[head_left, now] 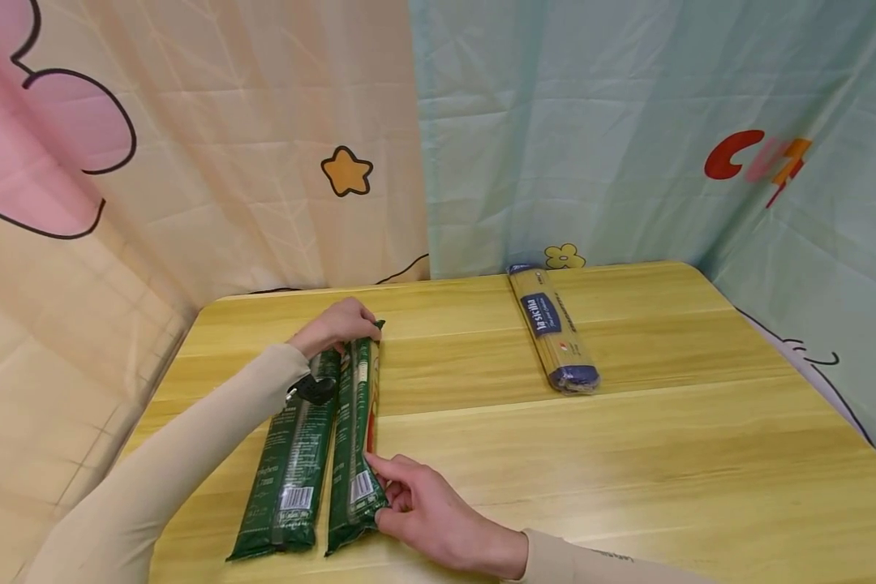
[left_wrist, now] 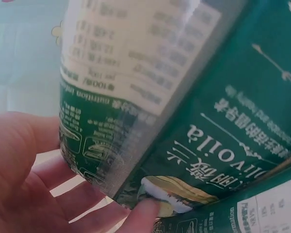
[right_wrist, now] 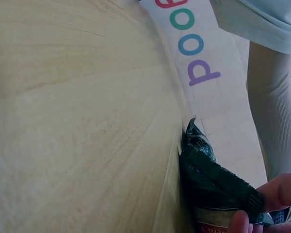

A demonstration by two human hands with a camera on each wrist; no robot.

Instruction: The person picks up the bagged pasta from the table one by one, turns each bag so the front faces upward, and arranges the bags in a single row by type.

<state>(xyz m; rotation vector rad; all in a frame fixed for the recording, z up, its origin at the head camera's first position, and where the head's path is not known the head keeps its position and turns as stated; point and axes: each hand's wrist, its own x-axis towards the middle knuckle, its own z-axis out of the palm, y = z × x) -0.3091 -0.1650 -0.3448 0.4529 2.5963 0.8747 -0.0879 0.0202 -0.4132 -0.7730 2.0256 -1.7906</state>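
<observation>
Two hands work a green packet (head_left: 350,438) lying lengthwise on the left side of a wooden table (head_left: 664,462), one hand at either end. The left hand (head_left: 336,323) reaches toward the table's far edge, back uppermost, its fingers bent over the packet's far end; the left wrist view shows thumb and fingers on the wrapper. The right hand (head_left: 441,519), in from the near right, pinches the crimped near end between thumb and fingers. The packet looks tipped, a strip of its red front showing on the right.

A second green packet (head_left: 292,462) lies just beside it toward the table's left edge, partly under the left wrist. Well apart, a blue-ended spaghetti packet (head_left: 555,332) rests near the far edge, right of the middle.

Handling the long packet well probably calls for an even, gentle hold at both ends, so that it neither bends nor twists, and for moving the ends together; a hard tug on the crimp might tear the wrapper. The left forearm slants above the second packet, so some clearance there seems wise.
</observation>
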